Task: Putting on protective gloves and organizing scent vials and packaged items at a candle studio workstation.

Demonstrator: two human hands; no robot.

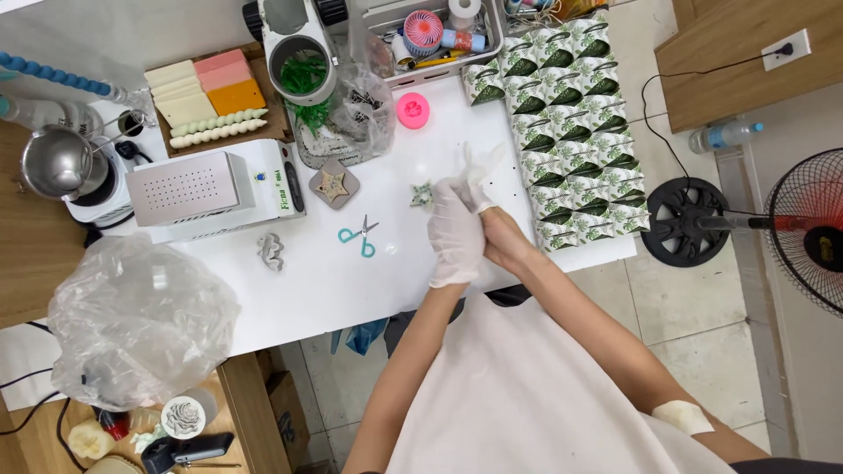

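Just right of the teal scissors [358,237], your gloved left hand [455,235] pinched the second white glove [481,175] while your bare right hand [505,239] pushed in, fingers bunched. Thin, stretchy, likely tearable: the cuff looked the safest grip.

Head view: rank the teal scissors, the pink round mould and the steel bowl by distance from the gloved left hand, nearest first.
From the left hand:
1. Teal scissors, just to its left on the white table.
2. Pink round mould, beyond it, toward the table's back.
3. Steel bowl, far left edge.
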